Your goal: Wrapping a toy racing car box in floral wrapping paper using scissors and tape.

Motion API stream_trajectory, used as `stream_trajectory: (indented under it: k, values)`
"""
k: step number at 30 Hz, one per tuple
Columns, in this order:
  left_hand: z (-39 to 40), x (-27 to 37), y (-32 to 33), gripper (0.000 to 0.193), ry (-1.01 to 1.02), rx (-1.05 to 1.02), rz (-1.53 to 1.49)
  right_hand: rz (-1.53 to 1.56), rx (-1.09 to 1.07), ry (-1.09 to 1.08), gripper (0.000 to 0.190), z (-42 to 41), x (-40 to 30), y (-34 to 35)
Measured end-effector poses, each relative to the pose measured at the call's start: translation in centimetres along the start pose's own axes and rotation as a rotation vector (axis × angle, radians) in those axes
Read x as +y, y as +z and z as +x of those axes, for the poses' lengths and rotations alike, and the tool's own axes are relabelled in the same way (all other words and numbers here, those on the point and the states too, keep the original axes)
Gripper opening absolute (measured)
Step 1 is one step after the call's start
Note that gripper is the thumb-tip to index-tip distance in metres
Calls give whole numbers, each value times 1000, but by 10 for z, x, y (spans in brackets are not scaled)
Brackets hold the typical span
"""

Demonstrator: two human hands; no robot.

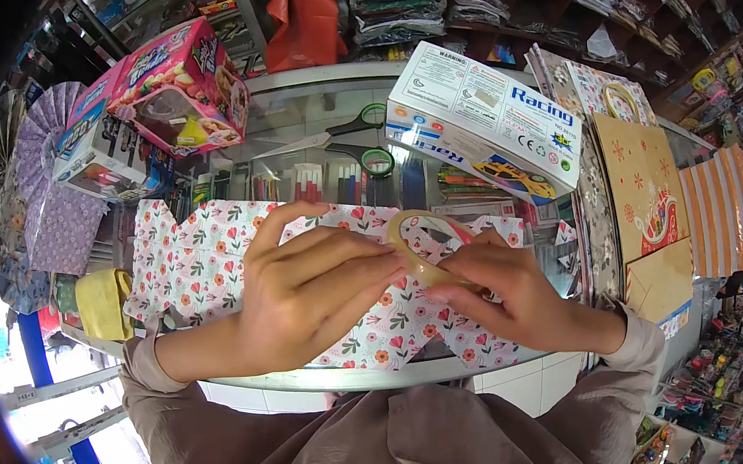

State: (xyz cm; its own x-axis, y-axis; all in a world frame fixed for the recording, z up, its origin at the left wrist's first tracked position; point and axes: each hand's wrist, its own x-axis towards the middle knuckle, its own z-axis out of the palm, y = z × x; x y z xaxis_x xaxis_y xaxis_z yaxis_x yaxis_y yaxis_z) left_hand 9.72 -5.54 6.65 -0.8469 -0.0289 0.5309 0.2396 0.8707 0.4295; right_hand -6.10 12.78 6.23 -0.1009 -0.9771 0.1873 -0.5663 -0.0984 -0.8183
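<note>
My right hand point(507, 289) grips a roll of transparent adhesive tape point(416, 266), with its fingers inside and around the near right side of the ring. My left hand point(309, 286) reaches across from the left. Its fingertips touch the left rim of the roll; whether they pinch the tape's end cannot be made out. Below both hands, a sheet of floral wrapping paper point(195, 282) lies flat on the glass counter, with notches cut in its edges. Scissors with black and green handles point(347, 139) lie beyond the paper, blades spread apart.
A white toy car box point(483, 118) stands behind the roll. Pink and white toy boxes point(180, 89) are stacked at the left, near a folded purple paper fan point(64, 115). Gift bags point(644, 184) line the right side. A yellow cloth point(104, 303) rests at the counter's near left edge.
</note>
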Motion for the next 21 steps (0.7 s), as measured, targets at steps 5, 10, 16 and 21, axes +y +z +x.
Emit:
stream_trajectory:
  k: [5, 10, 16, 21]
  values:
    - [0, 4, 6, 21, 81, 21, 110, -45, 103, -10, 12, -3, -3, 9]
    - [0, 7, 11, 22, 144, 27, 231, -110, 120, 30, 13, -4, -7, 10]
    - [0, 5, 24, 25, 180, 76, 380, -99, 141, 32, 15, -7, -3, 13]
    - [1, 0, 26, 17, 194, 74, 440, -89, 127, 22, 15, -5, -7, 10]
